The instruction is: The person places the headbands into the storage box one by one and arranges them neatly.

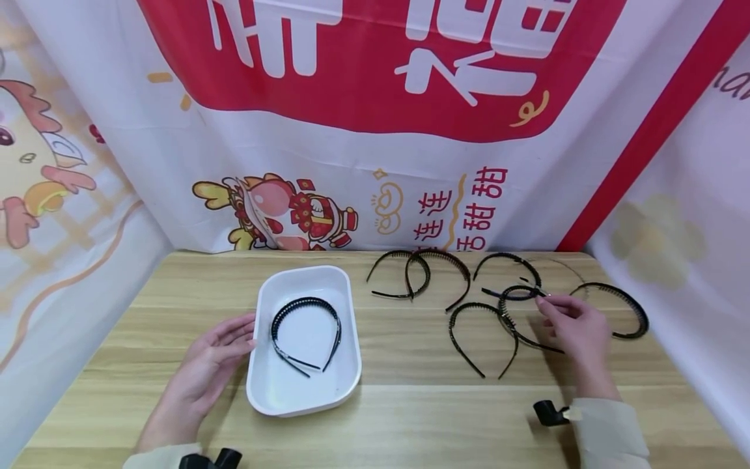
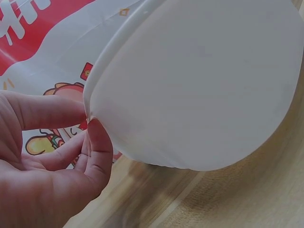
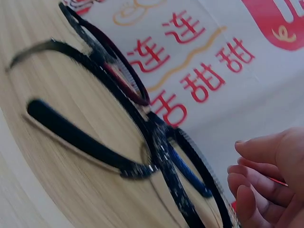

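Head view — white tub (image 1: 316, 391) between both hands (image 1: 213, 361) (image 1: 577, 324)

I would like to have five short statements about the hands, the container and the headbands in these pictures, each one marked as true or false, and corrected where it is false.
1. The left hand pinches the rim of the white container. True.
2. The container is empty. False: dark headbands lie inside it.
3. The right hand is to the right of the container. True.
4. Every headband is inside the container. False: several other headbands are outside it, over on the right side of the tabletop.
5. Both hands are at the container. False: only the left one is; the right one is among the headbands outside it.
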`<state>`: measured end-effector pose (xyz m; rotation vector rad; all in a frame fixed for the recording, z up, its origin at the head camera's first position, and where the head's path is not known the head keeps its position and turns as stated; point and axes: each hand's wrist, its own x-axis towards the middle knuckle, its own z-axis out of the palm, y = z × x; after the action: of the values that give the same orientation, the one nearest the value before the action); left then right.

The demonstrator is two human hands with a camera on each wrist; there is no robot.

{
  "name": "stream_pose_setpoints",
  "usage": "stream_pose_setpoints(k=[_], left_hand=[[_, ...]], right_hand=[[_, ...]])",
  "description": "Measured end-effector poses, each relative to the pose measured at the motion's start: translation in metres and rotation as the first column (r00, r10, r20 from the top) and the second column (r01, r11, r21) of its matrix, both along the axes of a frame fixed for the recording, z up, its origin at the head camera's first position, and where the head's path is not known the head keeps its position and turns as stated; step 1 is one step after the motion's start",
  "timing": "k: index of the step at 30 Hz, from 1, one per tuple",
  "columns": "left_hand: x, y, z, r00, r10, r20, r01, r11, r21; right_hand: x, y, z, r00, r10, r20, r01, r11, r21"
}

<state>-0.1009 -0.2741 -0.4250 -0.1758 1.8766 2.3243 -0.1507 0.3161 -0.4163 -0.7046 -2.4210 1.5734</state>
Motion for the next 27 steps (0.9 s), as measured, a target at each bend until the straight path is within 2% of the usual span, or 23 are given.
stream_pose_setpoints(k=[5,11,13,19,27], left_hand=[[-0.002,0.001,0.001,1.000,-0.002,0.003,0.002,1.000,-0.007],[-0.002,0.000,-0.001,1.000,-0.001,0.000,0.001,1.000,-0.010],[-0.002,0.000,-0.002,1.000,-0.002,-0.006,0.002,1.000,-0.004],[-0.002,0.001,-0.003,1.000,-0.005,-0.019,0.005,1.000,0.015],[-0.003,0.000,-0.005,0.999,-0.007,-0.040,0.008,1.000,0.029]], right_hand=[[0.004,0.017,-0.008,0.998,-0.060,0.004,0.060,0.998,-0.001],[0.007,0.035,-0.017,0.993,-0.111,0.051,0.103,0.986,0.131],[0.007,0.040,-0.020,0.989,-0.127,0.074,0.115,0.982,0.147],[0.011,0.049,-0.024,0.980,-0.146,0.135,0.116,0.970,0.212],[0.008,0.049,-0.024,0.980,-0.140,0.141,0.102,0.964,0.247]])
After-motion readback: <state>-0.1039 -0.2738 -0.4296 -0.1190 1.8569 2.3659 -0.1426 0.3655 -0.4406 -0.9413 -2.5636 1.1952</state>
